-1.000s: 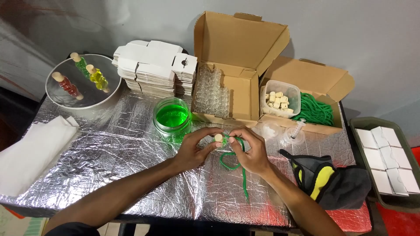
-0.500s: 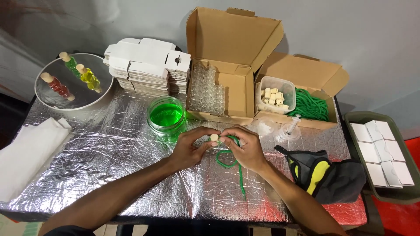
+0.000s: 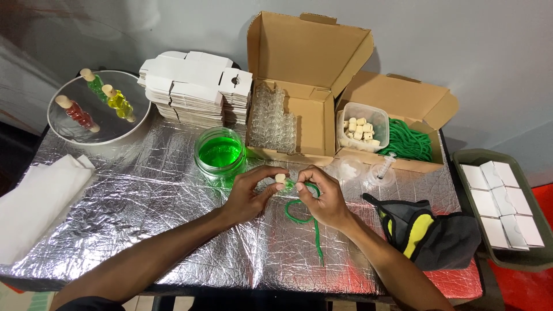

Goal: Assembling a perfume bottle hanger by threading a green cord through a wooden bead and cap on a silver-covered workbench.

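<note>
Left hand (image 3: pixel 246 196) pinching small corked bottle (image 3: pixel 281 179) | right hand (image 3: pixel 322 196) gripping green cord (image 3: pixel 305 216) at its neck — cord trails over foil tabletop (image 3: pixel 144 219) | green jar (image 3: pixel 220 152) just beside

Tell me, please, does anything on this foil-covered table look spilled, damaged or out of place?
Nothing stands out. The open glass jar of green liquid stands upright with no spill visible around it. The crinkled silver foil table cover looks wrinkled. Both hands, left hand and right hand, hold a small corked bottle with green cord.
</note>
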